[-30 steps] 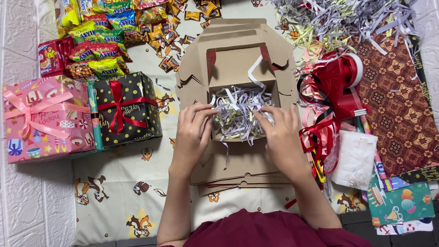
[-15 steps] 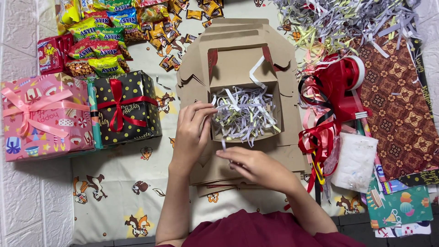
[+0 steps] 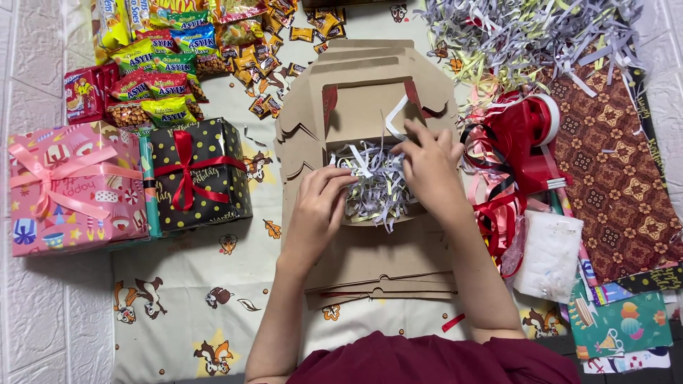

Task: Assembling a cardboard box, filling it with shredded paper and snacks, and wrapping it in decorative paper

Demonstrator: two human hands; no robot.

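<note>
An open brown cardboard box (image 3: 370, 107) sits on a stack of flat brown box blanks (image 3: 377, 259). Grey, white and pale yellow shredded paper (image 3: 377, 186) fills it. My left hand (image 3: 320, 210) rests on the box's near left edge with its fingertips in the shreds. My right hand (image 3: 430, 167) lies over the right side of the filling and presses it down, near a white strip that sticks up at the back. Neither hand holds a separate object.
To the left stand a black dotted gift box with red ribbon (image 3: 196, 174) and a pink gift box (image 3: 71, 188). Snack packets (image 3: 153, 71) and sweets (image 3: 263, 53) lie at the back left. Loose shredded paper (image 3: 526, 32), a red tape dispenser (image 3: 530, 131), ribbons (image 3: 491, 213) and wrapping sheets (image 3: 615, 171) fill the right.
My right hand left the box, drew back toward me, then went back in at the right rear of the shreds. My left hand slid further into the filling.
</note>
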